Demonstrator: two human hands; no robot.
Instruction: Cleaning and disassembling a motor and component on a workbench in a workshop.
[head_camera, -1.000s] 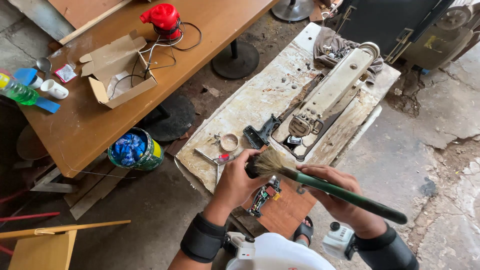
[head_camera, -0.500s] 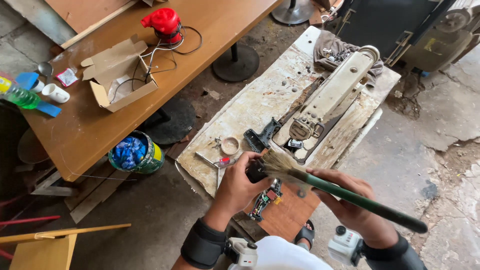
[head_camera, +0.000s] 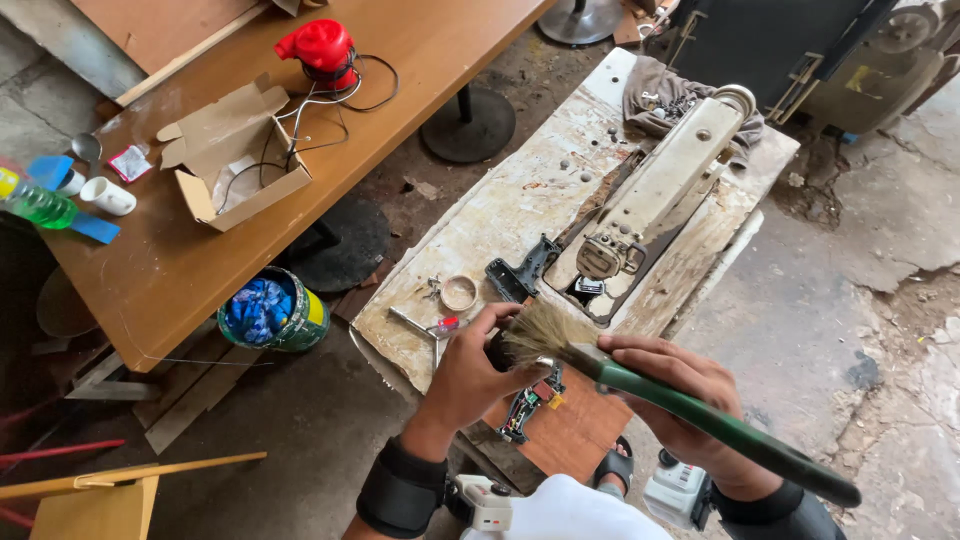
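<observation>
**A:** so the right hand (head_camera: 680, 395) is wrapped tight round the green handle of a paintbrush (head_camera: 640, 385), bristles pointing left. The left hand (head_camera: 480, 370) is curled closed around some small dark part (head_camera: 497, 350) right at the bristle tips, just above the near edge of the worn workbench (head_camera: 500, 215). Can't tell what the part is, fingers cover most of it

**B:** looks like dusting to me. I'd say keep the part pinched at its edges so the bristles reach the face, use short flicks away from the body, and turn the part rather than the brush

**A:** makes sense. The sewing machine (head_camera: 650, 190) lies on its side further up the bench, well apart from the hands

**B:** any packaging about?

**A:** open brown cardboard box (head_camera: 235, 155) on the wooden table (head_camera: 180, 270) at left, a green plastic bottle (head_camera: 30, 200) at that table's left end, and a round green and yellow tin (head_camera: 272, 310) with blue stuff inside on the floor below
</observation>
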